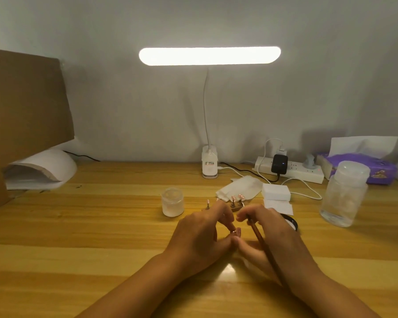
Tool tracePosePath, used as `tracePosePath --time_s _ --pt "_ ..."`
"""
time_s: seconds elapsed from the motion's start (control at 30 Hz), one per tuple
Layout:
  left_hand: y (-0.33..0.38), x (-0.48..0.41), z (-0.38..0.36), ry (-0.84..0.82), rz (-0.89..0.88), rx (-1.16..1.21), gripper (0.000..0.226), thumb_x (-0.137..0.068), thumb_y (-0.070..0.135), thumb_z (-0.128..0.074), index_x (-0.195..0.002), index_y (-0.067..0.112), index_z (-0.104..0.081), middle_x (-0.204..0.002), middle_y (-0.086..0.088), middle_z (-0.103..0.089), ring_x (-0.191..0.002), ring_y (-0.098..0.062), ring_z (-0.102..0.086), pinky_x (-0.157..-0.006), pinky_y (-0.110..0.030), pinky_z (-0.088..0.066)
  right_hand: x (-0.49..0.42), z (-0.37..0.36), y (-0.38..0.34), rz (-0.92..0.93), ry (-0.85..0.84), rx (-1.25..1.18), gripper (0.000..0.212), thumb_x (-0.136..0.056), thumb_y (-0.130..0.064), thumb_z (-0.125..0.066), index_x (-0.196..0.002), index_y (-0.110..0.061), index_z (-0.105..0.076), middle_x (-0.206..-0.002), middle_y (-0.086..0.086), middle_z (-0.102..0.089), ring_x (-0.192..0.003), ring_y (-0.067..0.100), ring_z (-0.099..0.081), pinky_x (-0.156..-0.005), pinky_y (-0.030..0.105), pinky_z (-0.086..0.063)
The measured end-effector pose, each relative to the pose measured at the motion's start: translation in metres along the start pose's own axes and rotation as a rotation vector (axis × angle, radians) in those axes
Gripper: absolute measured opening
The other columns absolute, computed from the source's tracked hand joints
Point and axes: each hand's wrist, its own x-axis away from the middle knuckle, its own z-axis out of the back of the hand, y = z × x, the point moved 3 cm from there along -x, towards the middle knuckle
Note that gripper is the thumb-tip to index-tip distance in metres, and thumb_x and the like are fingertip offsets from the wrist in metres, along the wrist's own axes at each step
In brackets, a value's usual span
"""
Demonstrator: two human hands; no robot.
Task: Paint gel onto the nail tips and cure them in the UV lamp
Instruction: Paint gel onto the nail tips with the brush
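Wooden desk (101, 226), lit hard from above, and both hands meet at its middle. The left hand (200, 235) pinches what looks like one nail tip (237, 231) between thumb and forefinger. The right hand (270, 228) is curled round a brown brush (260, 241), whose bristles I cannot see. My worry is smearing, because the pinching fingers sit right against the surface to be painted. The other tips (237, 199) stand just behind the knuckles and could be knocked. The UV lamp (41, 168) is well apart, far left, so wet gel faces a long carry.
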Motion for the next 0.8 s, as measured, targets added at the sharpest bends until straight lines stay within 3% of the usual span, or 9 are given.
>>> tracePosePath --time_s 0.2,0.43,0.6,0.7,0.8 --pt "0.001 -0.002 0.0 0.03 -0.007 0.033 0.032 -0.086 0.03 -0.071 -0.099 0.038 -0.043 -0.098 0.015 -0.069 -0.065 -0.005 -0.06 -0.059 -0.023 -0.05 0.002 0.001 -0.003 0.037 0.069 0.013 0.042 -0.078 -0.04 -0.071 -0.108 -0.046 -0.042 -0.095 -0.028 -0.054 -0.089 -0.004 -0.057 -0.071 0.02 -0.054" --pt "-0.001 -0.001 -0.002 0.036 -0.025 0.069 0.031 -0.084 0.026 -0.074 -0.107 0.027 -0.053 -0.097 0.012 -0.072 -0.061 0.0 -0.057 -0.058 -0.014 -0.046 0.003 -0.001 -0.007 0.047 0.073 0.055 0.045 -0.077 -0.035 -0.076 -0.105 -0.045 -0.043 -0.093 -0.026 -0.053 -0.083 -0.002 -0.056 -0.068 0.014 -0.05" --pt "0.001 -0.001 -0.002 0.084 -0.047 0.066 0.045 -0.084 0.027 -0.074 -0.123 0.023 -0.053 -0.111 0.01 -0.07 -0.084 -0.003 -0.067 -0.065 -0.024 -0.058 0.0 0.007 -0.007 0.021 0.21 0.129 0.041 -0.073 -0.027 -0.078 -0.103 -0.033 -0.05 -0.088 -0.015 -0.056 -0.081 0.003 -0.052 -0.068 0.023 -0.046" --pt "-0.003 0.0 0.002 0.211 0.043 -0.001 0.05 -0.082 0.028 -0.075 -0.124 0.025 -0.048 -0.111 0.009 -0.06 -0.081 -0.005 -0.062 -0.063 -0.025 -0.054 -0.002 0.016 -0.004 -0.043 0.301 0.202 0.04 -0.069 -0.025 -0.079 -0.101 -0.025 -0.055 -0.083 -0.01 -0.058 -0.078 0.008 -0.048 -0.072 0.029 -0.037" --pt "-0.015 0.0 0.004 0.242 0.237 -0.04 0.058 -0.083 0.035 -0.074 -0.128 0.03 -0.037 -0.121 0.014 -0.049 -0.075 -0.005 -0.059 -0.067 -0.018 -0.048 -0.002 0.018 0.003 -0.135 0.269 0.208 0.04 -0.071 -0.021 -0.081 -0.103 -0.021 -0.056 -0.081 -0.012 -0.054 -0.077 0.01 -0.049 -0.072 0.032 -0.039"
